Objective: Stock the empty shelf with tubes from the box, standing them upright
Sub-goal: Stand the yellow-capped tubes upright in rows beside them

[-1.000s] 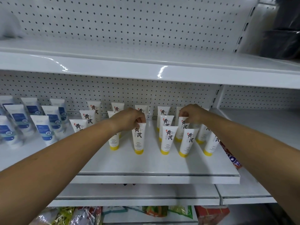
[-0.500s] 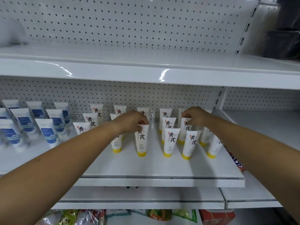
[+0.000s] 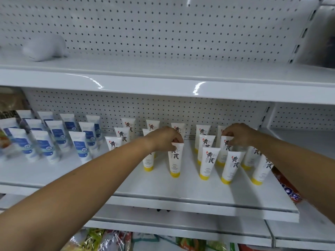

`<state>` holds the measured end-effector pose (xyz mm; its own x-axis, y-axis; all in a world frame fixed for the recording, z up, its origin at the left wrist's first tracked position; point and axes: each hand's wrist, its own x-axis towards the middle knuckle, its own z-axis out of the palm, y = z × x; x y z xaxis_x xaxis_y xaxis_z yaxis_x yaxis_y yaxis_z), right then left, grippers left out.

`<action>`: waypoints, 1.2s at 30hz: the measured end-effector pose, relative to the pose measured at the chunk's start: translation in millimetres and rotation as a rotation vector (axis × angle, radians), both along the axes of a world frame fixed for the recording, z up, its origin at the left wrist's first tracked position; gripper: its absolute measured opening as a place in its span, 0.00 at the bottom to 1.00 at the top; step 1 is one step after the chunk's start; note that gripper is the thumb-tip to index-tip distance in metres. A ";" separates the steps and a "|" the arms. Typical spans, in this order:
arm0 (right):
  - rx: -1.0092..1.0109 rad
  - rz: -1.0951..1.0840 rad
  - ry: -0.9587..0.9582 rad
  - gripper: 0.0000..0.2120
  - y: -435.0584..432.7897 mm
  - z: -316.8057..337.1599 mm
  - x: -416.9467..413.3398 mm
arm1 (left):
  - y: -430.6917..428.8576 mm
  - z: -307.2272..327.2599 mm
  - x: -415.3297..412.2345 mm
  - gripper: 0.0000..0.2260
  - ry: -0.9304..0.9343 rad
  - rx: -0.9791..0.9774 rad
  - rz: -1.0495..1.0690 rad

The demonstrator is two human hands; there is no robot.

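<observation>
The person's left hand (image 3: pixel 165 140) reaches in from seven o'clock. Its thumb and fingers pinch the flat top edge of a front tube (image 3: pixel 175 161), which stands upright on its yellow cap on the white shelf (image 3: pixel 163 190), near the middle of the view.

The right hand (image 3: pixel 239 135) comes in from four o'clock. Its curled fingers grip the top of a second-row tube (image 3: pixel 225 152), also upright on its cap. The two hands are well apart, each clamped on its own tube.

Around them the other yellow-capped tubes (image 3: pixel 208 163) stand in short rows running back to the pegboard wall (image 3: pixel 163 38). All are cap down, and some lean slightly. The rows at three o'clock of the front tube are closely packed. Those at nine o'clock are partly hidden by the left forearm.

Further out at nine o'clock, blue-labelled tubes (image 3: pixel 53 142) stand in their own rows on the same level. A red packet (image 3: pixel 288 190) lies at the shelf's right edge, around four o'clock. At twelve o'clock an upper shelf (image 3: pixel 163 83) carries a blurred white object (image 3: pixel 45 48) at its left end. At six o'clock, crinkled snack packets (image 3: pixel 108 240) show on the level below.
</observation>
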<state>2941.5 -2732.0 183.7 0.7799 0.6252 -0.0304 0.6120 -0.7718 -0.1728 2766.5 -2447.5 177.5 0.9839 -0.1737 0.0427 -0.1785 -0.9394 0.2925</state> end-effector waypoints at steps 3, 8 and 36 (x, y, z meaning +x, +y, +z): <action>0.029 0.001 0.036 0.19 -1.4 7.3 -0.8 | -1.2 -0.3 -0.6 0.17 0.016 0.005 0.008; 0.134 -0.044 0.080 0.24 -1.4 30.5 -1.7 | 9.5 9.8 -3.7 0.19 -0.002 -0.036 0.008; -0.058 0.347 0.113 0.22 157.4 24.7 -112.2 | 91.1 -3.1 -37.3 0.17 0.032 0.076 0.079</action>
<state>2829.3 -2574.5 208.5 0.5115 0.8465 -0.1476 0.8184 -0.5323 -0.2167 2729.2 -2356.4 174.4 0.9953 -0.0973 0.0006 -0.0949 -0.9699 0.2242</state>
